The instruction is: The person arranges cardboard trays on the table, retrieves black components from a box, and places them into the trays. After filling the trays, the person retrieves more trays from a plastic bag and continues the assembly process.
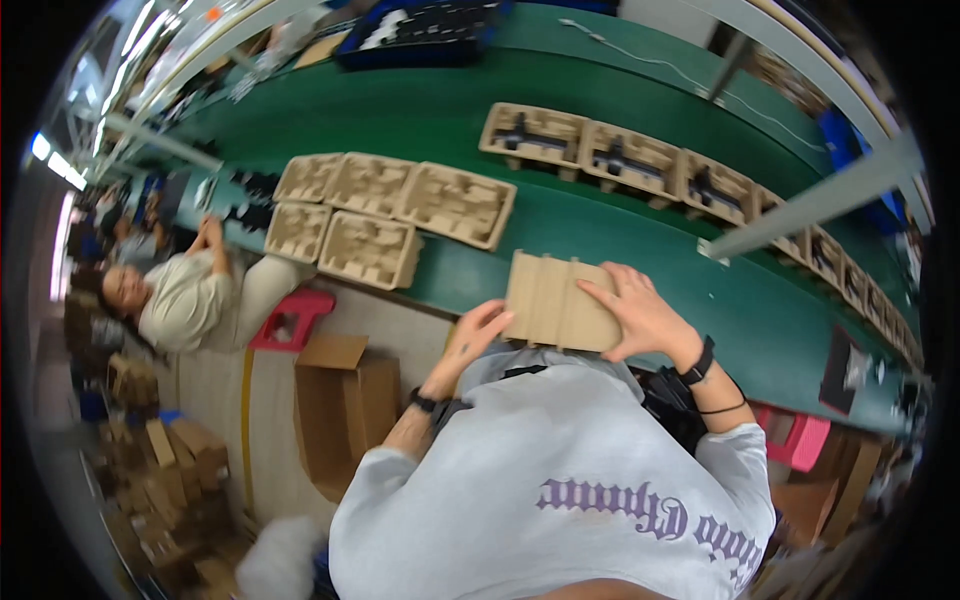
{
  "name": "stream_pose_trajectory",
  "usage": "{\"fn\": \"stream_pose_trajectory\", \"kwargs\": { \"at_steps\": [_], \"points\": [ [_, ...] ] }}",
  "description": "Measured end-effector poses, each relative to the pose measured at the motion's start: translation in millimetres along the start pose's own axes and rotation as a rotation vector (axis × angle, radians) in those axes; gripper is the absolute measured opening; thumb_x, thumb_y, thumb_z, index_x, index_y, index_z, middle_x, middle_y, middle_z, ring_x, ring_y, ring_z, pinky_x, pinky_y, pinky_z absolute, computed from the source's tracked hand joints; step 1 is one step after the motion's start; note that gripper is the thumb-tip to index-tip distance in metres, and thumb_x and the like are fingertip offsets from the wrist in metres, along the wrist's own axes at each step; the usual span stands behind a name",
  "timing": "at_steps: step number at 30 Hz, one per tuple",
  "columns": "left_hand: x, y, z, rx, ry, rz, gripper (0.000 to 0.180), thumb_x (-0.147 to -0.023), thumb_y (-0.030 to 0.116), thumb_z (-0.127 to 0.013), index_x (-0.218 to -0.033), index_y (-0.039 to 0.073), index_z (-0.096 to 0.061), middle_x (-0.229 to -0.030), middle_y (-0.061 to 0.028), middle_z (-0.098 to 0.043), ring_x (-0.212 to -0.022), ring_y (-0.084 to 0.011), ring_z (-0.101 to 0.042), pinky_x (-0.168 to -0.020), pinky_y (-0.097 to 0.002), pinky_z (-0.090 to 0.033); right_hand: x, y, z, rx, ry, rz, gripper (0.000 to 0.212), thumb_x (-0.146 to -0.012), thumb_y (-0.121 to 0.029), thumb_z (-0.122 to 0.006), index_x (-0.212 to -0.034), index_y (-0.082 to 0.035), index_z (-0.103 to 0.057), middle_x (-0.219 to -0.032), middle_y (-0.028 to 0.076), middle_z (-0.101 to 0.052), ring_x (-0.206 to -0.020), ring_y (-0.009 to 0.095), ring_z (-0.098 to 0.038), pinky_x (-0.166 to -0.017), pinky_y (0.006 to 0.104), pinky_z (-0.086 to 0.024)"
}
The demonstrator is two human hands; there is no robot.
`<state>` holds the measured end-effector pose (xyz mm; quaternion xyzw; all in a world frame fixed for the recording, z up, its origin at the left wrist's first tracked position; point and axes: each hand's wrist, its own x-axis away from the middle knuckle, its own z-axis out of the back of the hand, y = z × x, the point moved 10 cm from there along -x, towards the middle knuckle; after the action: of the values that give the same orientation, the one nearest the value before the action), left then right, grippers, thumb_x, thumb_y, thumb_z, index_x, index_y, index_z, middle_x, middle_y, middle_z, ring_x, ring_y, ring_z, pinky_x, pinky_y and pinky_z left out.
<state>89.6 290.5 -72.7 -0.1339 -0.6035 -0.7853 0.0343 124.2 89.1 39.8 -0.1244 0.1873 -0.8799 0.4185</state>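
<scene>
- In the head view, look to the centre of the frame for the ribbed beige tray (548,298) (perhaps several nested; cannot tell), at the near edge of the green tabletop (560,215).
- At its left edge, note the left hand (478,332), with fingers bent and touching or nearly so; cannot tell whether pinching.
- At its right side, note the right hand (642,312), with fingers spread wide over face and edge.
- Judging by the moulded-pulp look, likely light, stiff, dry, hardly slippery, yet prone to denting at thin rims.
- Best taken by both sides, without squeezing corners.
- Expect similar handling from the pocketed trays (370,240), left of centre.
</scene>
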Motion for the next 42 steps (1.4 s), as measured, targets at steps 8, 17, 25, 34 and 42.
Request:
{"fn": "stream_pose_trajectory", "kwargs": {
  "at_steps": [8,17,25,34,42],
  "points": [
    [-35.8,37.2,-51.9,0.462,-0.225,-0.042,0.041,-0.089,0.036,-0.055,-0.113,0.002,-0.057,-0.101,-0.0029,-0.062,-0.091,-0.0116,-0.053,-0.080,-0.0291,-0.044,-5.9,-20.5,-22.2,0.017,0.092,0.030,0.105,-0.041,-0.043,-0.080,-0.128,-0.006,-0.035,-0.129,0.025,-0.034,-0.118,0.042,-0.035,-0.098,0.0484,-0.029],
    [15.8,0.2,29.5,0.399,0.204,-0.054,0.029,-0.089,0.025,-0.055,-0.101,-0.001,-0.060,-0.089,-0.0045,-0.065,-0.079,-0.0128,-0.058,-0.070,-0.0311,-0.047,27.5,-20.4,10.8,0.117,0.047,-0.084,0.102,-0.040,-0.041,-0.081,-0.124,-0.003,-0.036,-0.128,0.025,-0.035,-0.118,0.042,-0.035,-0.098,0.0497,-0.027],
    [23.3,1.1,65.0,-0.008,0.441,-0.011,0.026,-0.089,0.018,-0.053,-0.107,-0.001,-0.057,-0.094,-0.0090,-0.065,-0.081,-0.0144,-0.059,-0.073,-0.0298,-0.047,16.4,44.4,34.8,0.146,0.385,-0.221,0.103,-0.044,-0.042,-0.078,-0.127,-0.003,-0.033,-0.133,0.024,-0.032,-0.121,0.042,-0.033,-0.101,0.0481,-0.029],
    [42.3,-36.3,64.1,0.398,0.411,-0.001,0.027,-0.091,0.013,-0.052,-0.111,-0.005,-0.054,-0.102,-0.0067,-0.061,-0.089,-0.0107,-0.055,-0.079,-0.0254,-0.044,11.4,177.5,-125.8,-0.669,0.595,-0.402,0.101,-0.058,-0.017,-0.079,-0.137,-0.005,-0.016,-0.137,0.019,-0.028,-0.128,0.036,-0.030,-0.106,0.0408,-0.028],
    [41.2,-10.8,71.3,0.345,0.409,0.001,0.028,-0.091,0.015,-0.052,-0.112,-0.004,-0.054,-0.100,-0.0063,-0.061,-0.089,-0.0102,-0.054,-0.080,-0.0254,-0.044,-27.4,51.1,-34.8,-0.306,0.297,-0.326,0.095,-0.056,-0.027,-0.079,-0.136,-0.005,-0.032,-0.135,0.022,-0.038,-0.127,0.037,-0.034,-0.105,0.0407,-0.029]
  ]
}}
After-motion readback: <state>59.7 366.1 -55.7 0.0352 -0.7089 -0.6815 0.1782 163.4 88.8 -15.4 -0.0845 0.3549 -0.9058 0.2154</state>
